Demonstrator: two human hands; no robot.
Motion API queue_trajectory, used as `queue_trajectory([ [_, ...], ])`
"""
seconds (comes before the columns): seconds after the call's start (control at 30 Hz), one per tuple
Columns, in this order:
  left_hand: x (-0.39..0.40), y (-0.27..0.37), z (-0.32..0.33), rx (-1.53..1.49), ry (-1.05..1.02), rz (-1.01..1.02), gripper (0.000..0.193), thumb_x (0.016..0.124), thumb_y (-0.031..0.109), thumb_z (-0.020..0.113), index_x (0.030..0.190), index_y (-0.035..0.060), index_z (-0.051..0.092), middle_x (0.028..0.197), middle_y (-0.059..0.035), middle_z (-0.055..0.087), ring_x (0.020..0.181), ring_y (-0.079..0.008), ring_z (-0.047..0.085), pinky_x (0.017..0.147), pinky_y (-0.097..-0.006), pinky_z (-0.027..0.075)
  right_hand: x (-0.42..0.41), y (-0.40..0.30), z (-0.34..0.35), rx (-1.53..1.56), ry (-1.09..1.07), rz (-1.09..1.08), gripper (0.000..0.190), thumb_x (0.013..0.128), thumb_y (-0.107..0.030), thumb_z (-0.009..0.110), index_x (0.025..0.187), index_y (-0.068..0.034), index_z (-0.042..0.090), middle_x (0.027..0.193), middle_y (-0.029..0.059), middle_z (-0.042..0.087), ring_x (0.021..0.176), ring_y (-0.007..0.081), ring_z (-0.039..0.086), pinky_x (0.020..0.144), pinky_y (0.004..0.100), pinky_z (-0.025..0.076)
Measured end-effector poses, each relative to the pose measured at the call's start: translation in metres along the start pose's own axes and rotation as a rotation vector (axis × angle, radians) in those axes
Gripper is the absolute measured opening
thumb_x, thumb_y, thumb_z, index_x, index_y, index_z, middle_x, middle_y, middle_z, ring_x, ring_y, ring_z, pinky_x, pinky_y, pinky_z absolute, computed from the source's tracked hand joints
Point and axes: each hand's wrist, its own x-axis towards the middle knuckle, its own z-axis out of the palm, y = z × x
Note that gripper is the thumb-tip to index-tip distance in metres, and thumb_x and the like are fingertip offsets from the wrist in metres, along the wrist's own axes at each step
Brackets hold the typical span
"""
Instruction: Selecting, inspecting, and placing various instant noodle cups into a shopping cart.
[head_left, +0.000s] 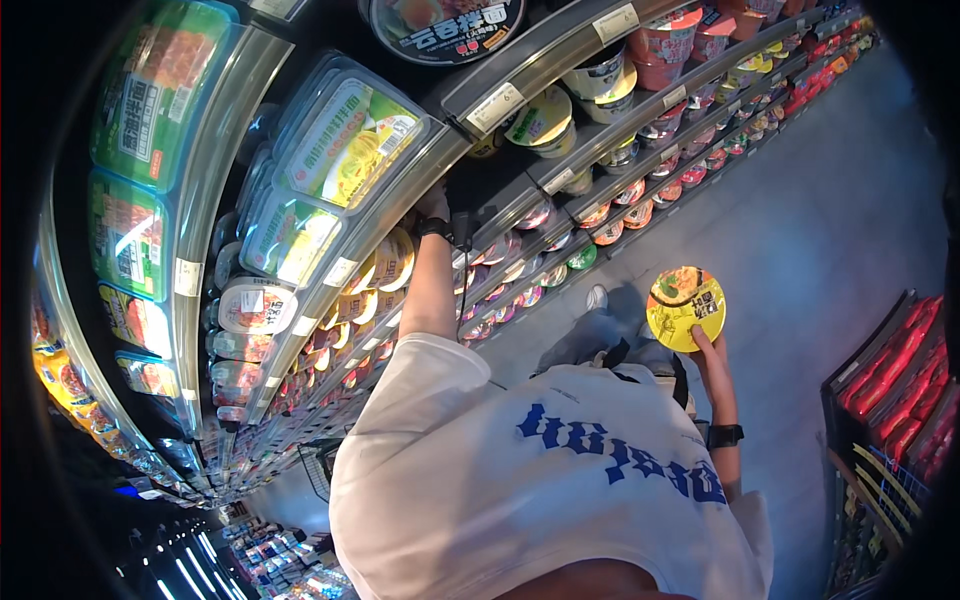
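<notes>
My left hand (433, 202) reaches into a dark gap in the shelf on the left, past a price rail. Its fingers are in shadow and what they touch is hidden. A dark band circles that wrist. My right hand (711, 352) holds an instant noodle tub (685, 311) out over the floor, its round yellow lid turned up to the camera and my thumb at the lid's edge. Lidded noodle cups (546, 124) stand just right of my left hand. Clear-lidded noodle trays (352, 146) with green and yellow labels lie to its left.
Shelf rails (555, 64) with price tags curve across the upper view. Several tiers of noodle cups (637, 214) run below them. At the right edge stands a rack of red packets (892, 375). Grey floor (795, 225) lies between. A wire basket (319, 469) is partly visible behind my left arm.
</notes>
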Motion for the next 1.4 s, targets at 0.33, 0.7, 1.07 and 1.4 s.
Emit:
queue_trajectory([
  [0.33,-0.072,0.03,-0.006,-0.086,0.081,0.15,0.052,0.081,0.013,0.084,0.122,-0.002,0.057,0.108,-0.0139,0.068,0.079,-0.021,0.07,0.059,-0.0301,0.061,0.008,-0.009,0.003,-0.034,-0.064,-0.013,0.068,0.097,-0.035,0.068,0.147,0.0,0.038,0.137,0.0151,0.054,0.123,0.0246,0.058,0.101,0.0389,0.05],
  [0.7,-0.29,0.103,-0.008,-0.01,-0.87,-0.447,0.071,0.099,0.044,0.064,0.146,-0.0028,0.039,0.123,-0.015,0.062,0.089,-0.0182,0.069,0.064,-0.0285,0.057,0.044,-0.05,0.078,-0.299,-0.23,-0.15,0.082,0.096,-0.034,0.07,0.154,-0.004,0.021,0.143,0.0171,0.045,0.131,0.0245,0.047,0.109,0.0361,0.041],
  [1.07,-0.286,0.089,-0.051,-0.277,-0.441,-0.058,0.047,0.095,0.021,0.074,0.128,-0.0035,0.051,0.117,-0.0119,0.068,0.102,-0.0153,0.067,0.087,-0.0297,0.056,0.056,-0.068,0.136,-0.327,-0.694,-0.074,0.055,0.108,-0.034,0.048,0.15,-0.001,0.036,0.138,0.0185,0.054,0.11,0.0244,0.067,0.098,0.0335,0.052],
  [1.4,-0.169,0.075,-0.091,-0.326,-0.151,-0.176,0.05,0.096,0.024,0.067,0.115,-0.0198,0.052,0.111,-0.0267,0.065,0.081,-0.031,0.073,0.071,-0.0301,0.065,0.045,-0.063,0.115,-0.357,-0.672,-0.08,0.043,0.109,-0.032,0.046,0.136,0.001,0.053,0.117,0.0153,0.066,0.106,0.0231,0.068,0.097,0.0327,0.052],
])
